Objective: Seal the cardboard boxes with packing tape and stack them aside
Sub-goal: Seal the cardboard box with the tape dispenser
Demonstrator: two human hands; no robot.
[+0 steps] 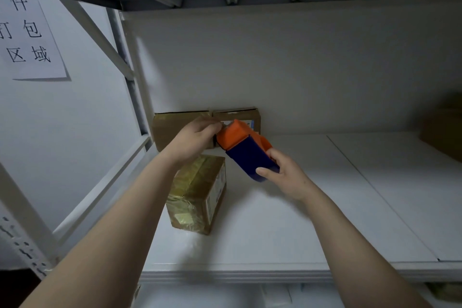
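A blocky plastic tape dispenser [246, 149], orange at its far end and dark blue at its near end, is held tilted above the smooth white shelf [325, 207]; the right hand [285, 171] grips the blue body, its fingers [265, 172] wrapped round it; the left hand [197, 137] has bent fingers [212, 127] bunched at the orange tip, though whether they pinch tape cannot be told; below the left wrist lies a near box [197, 195] of brown cardboard under glossy, wrinkled tape; two far boxes [175, 127] stand against the back wall.
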